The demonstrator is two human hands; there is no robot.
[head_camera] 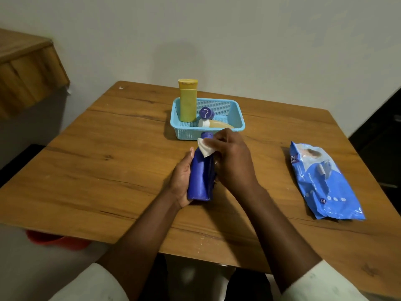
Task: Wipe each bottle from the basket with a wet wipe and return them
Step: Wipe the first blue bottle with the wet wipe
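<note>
My left hand (181,179) grips a dark blue bottle (200,179) from its left side, just above the table in front of the basket. My right hand (233,157) presses a white wet wipe (206,147) against the bottle's upper part, near its cap. The light blue basket (237,118) stands behind, at mid-table. In it a tall yellow bottle (188,101) stands upright at the left. A small bottle with a purple cap (206,112) sits in the middle. A pale bottle with a white cap (213,124) lies on its side at the front.
A blue pack of wet wipes (325,181) lies on the wooden table (97,161) to the right. A wooden shelf (26,68) juts out at the upper left. A red tub (54,241) sits on the floor under the table's left edge.
</note>
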